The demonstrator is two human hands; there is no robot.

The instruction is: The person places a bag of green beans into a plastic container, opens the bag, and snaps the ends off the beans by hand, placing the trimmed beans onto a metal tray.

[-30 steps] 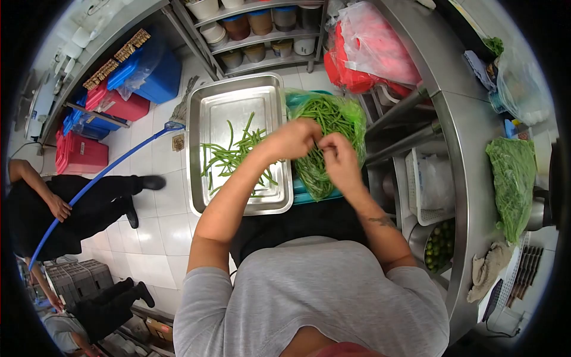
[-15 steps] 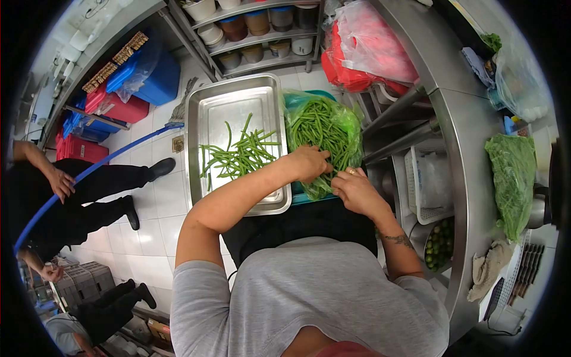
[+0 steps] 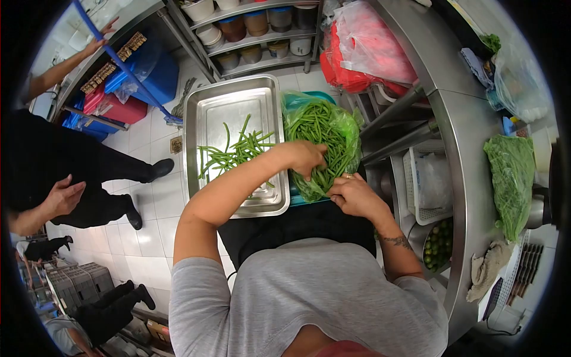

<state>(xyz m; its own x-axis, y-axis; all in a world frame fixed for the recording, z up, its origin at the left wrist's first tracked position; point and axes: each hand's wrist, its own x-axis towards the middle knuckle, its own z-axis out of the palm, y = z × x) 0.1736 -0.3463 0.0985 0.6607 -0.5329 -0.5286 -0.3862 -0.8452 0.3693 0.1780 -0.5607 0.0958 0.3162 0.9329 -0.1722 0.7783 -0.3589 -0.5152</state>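
Observation:
A clear plastic bag [image 3: 352,159] full of long green beans [image 3: 321,122] lies open in a teal tray [image 3: 321,95], close in front of my body. My left hand [image 3: 304,159] reaches over the near left part of the pile, its fingers curled down around some beans. Just to the right, by the bag's near edge, my right hand [image 3: 355,193] is closed in a pinch; what its fingertips hold is hidden. Left of the bag, a steel pan [image 3: 199,101] holds a loose scatter of green beans [image 3: 232,149], partly behind my left forearm.
A steel counter [image 3: 458,119] runs along the right, bearing a bag of leafy greens [image 3: 508,178]. Below it sits a white basket [image 3: 416,196]. Shelves with tubs [image 3: 256,24] stand ahead. At left, a person in black [image 3: 71,160] stands beside a blue pole [image 3: 128,68].
My left hand has shifted slightly left and nearer over the beans. My right hand has lowered a little. The person at left has swung the blue pole upright and moved both hands.

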